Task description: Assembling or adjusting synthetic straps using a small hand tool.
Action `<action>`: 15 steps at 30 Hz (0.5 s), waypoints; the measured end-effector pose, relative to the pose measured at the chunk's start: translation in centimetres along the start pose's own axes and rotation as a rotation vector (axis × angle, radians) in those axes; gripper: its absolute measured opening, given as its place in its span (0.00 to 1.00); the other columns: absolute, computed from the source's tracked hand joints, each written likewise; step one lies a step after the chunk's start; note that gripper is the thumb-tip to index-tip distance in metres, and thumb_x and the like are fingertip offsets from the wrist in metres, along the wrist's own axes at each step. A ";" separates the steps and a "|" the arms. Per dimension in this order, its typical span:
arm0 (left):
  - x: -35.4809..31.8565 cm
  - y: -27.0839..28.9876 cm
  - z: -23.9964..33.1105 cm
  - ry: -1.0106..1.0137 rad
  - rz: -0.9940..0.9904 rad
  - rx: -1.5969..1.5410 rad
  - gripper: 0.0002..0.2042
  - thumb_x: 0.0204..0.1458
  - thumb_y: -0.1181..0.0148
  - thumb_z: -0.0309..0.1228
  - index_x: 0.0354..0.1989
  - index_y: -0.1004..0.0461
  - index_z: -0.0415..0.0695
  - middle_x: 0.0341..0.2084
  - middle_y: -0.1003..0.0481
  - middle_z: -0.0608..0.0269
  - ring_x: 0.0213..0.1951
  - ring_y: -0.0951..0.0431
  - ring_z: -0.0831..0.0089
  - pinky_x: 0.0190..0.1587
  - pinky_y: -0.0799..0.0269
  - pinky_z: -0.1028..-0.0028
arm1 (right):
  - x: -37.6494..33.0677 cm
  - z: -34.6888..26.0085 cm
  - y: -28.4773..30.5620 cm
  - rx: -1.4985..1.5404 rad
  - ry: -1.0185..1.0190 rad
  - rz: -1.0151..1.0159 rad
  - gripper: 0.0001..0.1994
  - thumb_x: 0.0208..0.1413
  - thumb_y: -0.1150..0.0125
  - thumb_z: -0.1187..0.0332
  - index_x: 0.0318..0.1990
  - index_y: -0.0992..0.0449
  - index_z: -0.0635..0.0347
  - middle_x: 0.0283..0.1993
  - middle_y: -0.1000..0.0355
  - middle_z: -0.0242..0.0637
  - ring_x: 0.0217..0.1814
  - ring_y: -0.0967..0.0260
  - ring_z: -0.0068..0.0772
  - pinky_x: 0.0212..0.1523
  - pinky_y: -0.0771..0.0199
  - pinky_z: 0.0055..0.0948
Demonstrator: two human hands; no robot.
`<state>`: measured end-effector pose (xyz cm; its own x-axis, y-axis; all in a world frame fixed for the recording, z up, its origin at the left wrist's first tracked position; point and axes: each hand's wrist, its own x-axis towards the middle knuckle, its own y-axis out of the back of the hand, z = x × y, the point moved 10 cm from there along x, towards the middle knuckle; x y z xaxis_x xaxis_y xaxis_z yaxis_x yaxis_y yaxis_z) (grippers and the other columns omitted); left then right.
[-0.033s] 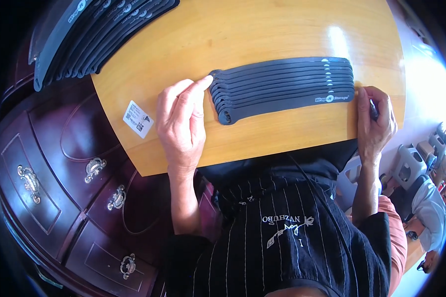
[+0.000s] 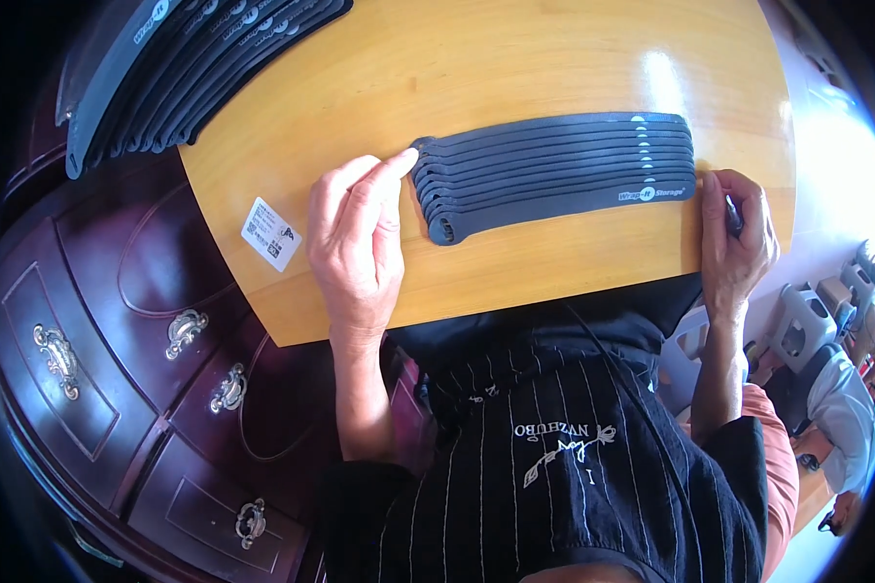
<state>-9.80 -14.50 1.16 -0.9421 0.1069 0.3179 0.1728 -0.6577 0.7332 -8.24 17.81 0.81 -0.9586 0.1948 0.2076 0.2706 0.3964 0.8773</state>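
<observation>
Several dark straps [image 2: 559,170] lie overlapped on wooden table [image 2: 515,58], likely so each edge shows; left hand [image 2: 355,228] fingertips at looped ends [image 2: 441,229], grip unclear; right hand [image 2: 742,243] curled around dark pen-like object [image 2: 733,218]

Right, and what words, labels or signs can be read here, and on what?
Wording isn't copied here, only located.
Central dark straps: white lettering.
Upper-left dark straps: pale lettering, partly overlapped.
White sticker on the table: dark print, mostly too small to read.
Striped black top: white lettering, upside down.
</observation>
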 end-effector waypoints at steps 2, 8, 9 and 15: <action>0.0 0.0 0.0 0.008 -0.011 0.000 0.09 0.55 0.45 0.20 0.42 0.22 0.42 0.35 0.28 0.60 0.35 0.26 0.70 0.36 0.31 0.76 | 0.0 0.1 0.0 -0.005 0.008 0.005 0.08 0.52 0.34 0.66 0.37 0.24 0.55 0.29 0.25 0.32 0.29 0.26 0.24 0.32 0.27 0.23; -0.1 -0.1 -0.1 0.015 -0.015 -0.013 0.09 0.55 0.45 0.21 0.43 0.22 0.42 0.36 0.28 0.60 0.35 0.26 0.71 0.35 0.31 0.77 | -0.1 -0.1 0.1 -0.017 0.038 0.023 0.07 0.53 0.35 0.65 0.36 0.24 0.55 0.29 0.25 0.32 0.30 0.25 0.24 0.33 0.26 0.23; -0.1 0.0 0.0 0.015 -0.014 -0.014 0.09 0.55 0.45 0.21 0.43 0.22 0.42 0.36 0.28 0.60 0.35 0.26 0.71 0.35 0.31 0.77 | -0.1 0.0 0.1 -0.022 0.025 0.016 0.07 0.53 0.35 0.65 0.36 0.24 0.55 0.30 0.24 0.32 0.30 0.25 0.24 0.33 0.26 0.23; -0.1 0.2 -0.1 0.021 0.000 -0.048 0.11 0.50 0.42 0.19 0.41 0.21 0.40 0.34 0.28 0.60 0.34 0.27 0.68 0.35 0.30 0.73 | 0.0 -0.2 0.3 -0.017 0.032 0.014 0.07 0.53 0.36 0.66 0.37 0.24 0.56 0.30 0.24 0.34 0.31 0.25 0.26 0.33 0.26 0.24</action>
<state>-9.69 -14.70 1.26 -0.9480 0.0912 0.3049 0.1597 -0.6926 0.7035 -8.19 17.73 1.18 -0.9571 0.1710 0.2338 0.2829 0.3781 0.8815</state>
